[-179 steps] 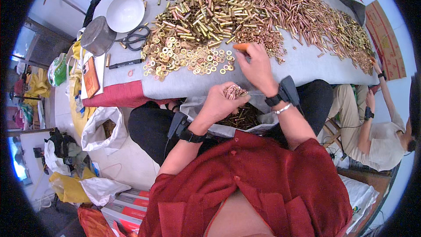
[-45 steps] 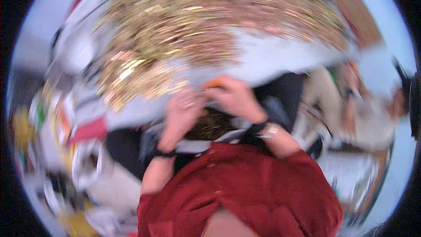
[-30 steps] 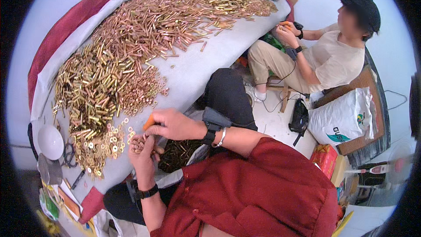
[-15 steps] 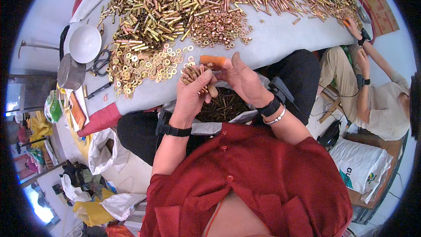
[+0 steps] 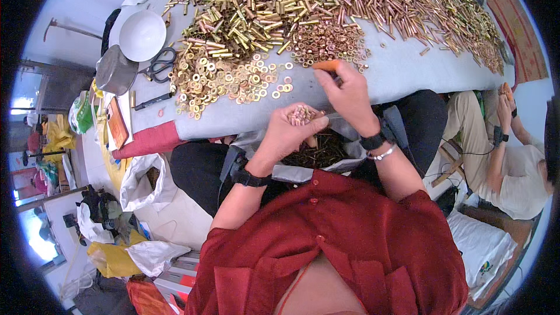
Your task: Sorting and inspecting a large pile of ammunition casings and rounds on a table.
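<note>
My left hand (image 5: 291, 130) is closed around a bundle of slim metal bolts (image 5: 301, 115), their pinkish-gold ends pointing up. To its right, my right hand (image 5: 349, 90) hovers at the near edge of a heap of small copper-coloured nuts (image 5: 329, 44). An orange finger cot covers its index finger, and the thumb lies close beneath. Whether a nut sits between these fingertips is too small to tell. Flat brass washers (image 5: 227, 79) lie left of the nuts. Under my hands, an open bag on my lap holds many dark metal pieces (image 5: 318, 150).
Brassy tubular sleeves (image 5: 245, 6) and thin rods (image 5: 402, 9) are heaped at the back. On the left lie a white bowl (image 5: 143, 36), a metal pot (image 5: 116, 71), black scissors (image 5: 159, 65), a black marker (image 5: 153, 101) and a phone (image 5: 116, 123). A co-worker (image 5: 513, 163) sits at the right.
My right hand has moved away from the left one, out toward the nuts. The bundle in my left hand has turned ends up. The view has shifted, and the co-worker's hands have come together.
</note>
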